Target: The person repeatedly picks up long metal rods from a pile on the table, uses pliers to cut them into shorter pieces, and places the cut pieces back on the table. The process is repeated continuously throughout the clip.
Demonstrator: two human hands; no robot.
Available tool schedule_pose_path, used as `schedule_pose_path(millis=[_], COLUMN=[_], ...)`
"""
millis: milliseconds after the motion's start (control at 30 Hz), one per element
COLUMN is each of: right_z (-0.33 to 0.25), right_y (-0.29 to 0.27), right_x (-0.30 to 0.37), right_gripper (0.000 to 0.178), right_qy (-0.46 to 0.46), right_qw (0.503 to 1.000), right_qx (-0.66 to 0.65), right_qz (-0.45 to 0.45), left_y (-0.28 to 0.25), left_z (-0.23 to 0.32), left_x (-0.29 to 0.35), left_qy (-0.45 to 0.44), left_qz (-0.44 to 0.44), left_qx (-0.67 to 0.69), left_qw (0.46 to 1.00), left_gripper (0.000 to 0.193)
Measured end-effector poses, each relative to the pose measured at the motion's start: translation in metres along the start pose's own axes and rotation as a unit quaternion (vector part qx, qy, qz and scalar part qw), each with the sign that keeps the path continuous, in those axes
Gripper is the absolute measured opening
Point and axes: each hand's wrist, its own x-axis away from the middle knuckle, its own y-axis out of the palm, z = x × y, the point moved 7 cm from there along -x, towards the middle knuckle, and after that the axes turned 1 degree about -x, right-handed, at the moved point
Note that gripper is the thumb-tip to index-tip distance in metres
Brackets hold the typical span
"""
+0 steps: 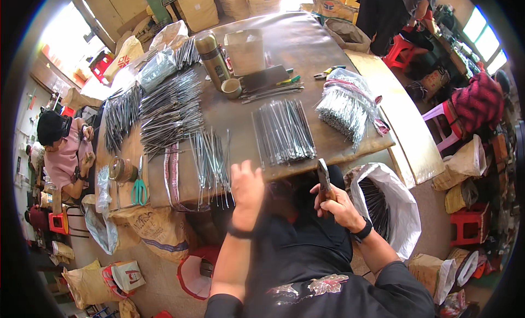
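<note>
My right hand [334, 202] is closed round the handles of a pair of pliers [324, 175], whose metal jaws point up toward the table's front edge. My left hand [247, 184] is over that edge, blurred, its fingers bent; whether they grip anything cannot be made out. Just left of it lies a loose bunch of thin metal rods [210, 162], their ends sticking out past the edge. Beyond and between my hands, a neat row of metal rods [284, 131] lies side by side. A plastic-wrapped bundle of silvery rods [342, 107] rests farther right.
Large rod piles [170, 113] cover the table's left side, near teal-handled scissors [139, 191]. A thermos [212, 60], a cup [231, 88] and a box [244, 50] stand farther back. Beside my right arm is a white sack [396, 208] of dark rods. A co-worker [63, 154] sits left.
</note>
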Motion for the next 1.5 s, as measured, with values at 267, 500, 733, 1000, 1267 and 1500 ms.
schedule_pose_path(millis=[267, 500, 733, 1000, 1267, 1500], right_z=[0.01, 0.007, -0.011, 0.0, -0.033, -0.042], right_y=[-0.056, -0.174, -0.248, -0.237, -0.246, -0.256], right_x=[0.005, -0.008, -0.06, -0.047, -0.045, -0.078], right_gripper=[0.022, 0.03, 0.029, 0.016, 0.024, 0.031], right_qy=[-0.014, -0.123, -0.015, -0.045, -0.045, -0.004], right_qw=[0.994, 0.921, 0.885, 0.924, 0.83, 0.751], right_qx=[-0.046, -0.29, 0.268, 0.013, 0.256, 0.441], right_qz=[0.097, 0.231, 0.38, 0.379, 0.494, 0.491], left_y=[0.044, 0.04, 0.015, 0.003, 0.003, 0.008], left_z=[-0.026, -0.042, 0.005, -0.012, -0.02, -0.006], left_x=[-0.037, -0.014, 0.01, 0.026, 0.032, 0.04], left_qy=[-0.058, -0.255, -0.197, -0.208, -0.208, -0.201], left_qz=[-0.04, -0.216, -0.261, -0.254, -0.246, -0.275], left_qx=[0.053, 0.623, 0.683, 0.665, 0.658, 0.639], left_qw=[0.996, 0.708, 0.653, 0.671, 0.681, 0.689], left_gripper=[0.031, 0.014, 0.017, 0.022, 0.019, 0.02])
